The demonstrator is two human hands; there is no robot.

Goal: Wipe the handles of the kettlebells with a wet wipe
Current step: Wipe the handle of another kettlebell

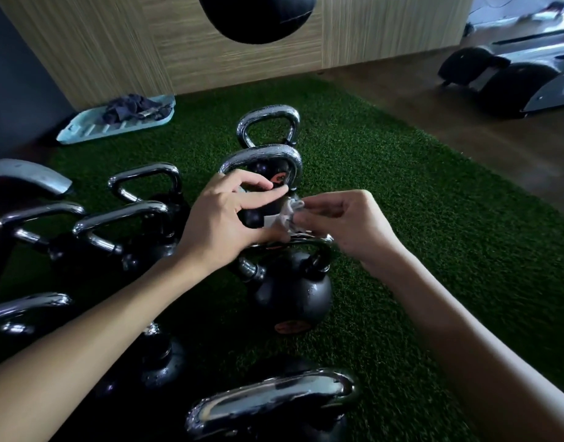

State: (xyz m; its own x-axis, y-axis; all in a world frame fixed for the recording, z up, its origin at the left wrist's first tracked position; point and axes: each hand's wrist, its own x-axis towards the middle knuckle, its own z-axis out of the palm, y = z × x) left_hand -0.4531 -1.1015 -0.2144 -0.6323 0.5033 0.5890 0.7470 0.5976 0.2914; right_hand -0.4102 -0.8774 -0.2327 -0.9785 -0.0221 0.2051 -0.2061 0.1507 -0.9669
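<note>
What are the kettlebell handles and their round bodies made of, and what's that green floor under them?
The handles look like chromed or polished steel: bright, mirror-like glints. The bodies are matte black with a slight sheen, perhaps coated cast iron or rubber; the look leaves that open. The green floor looks like artificial turf: short, dense, fibrous pile.
</note>
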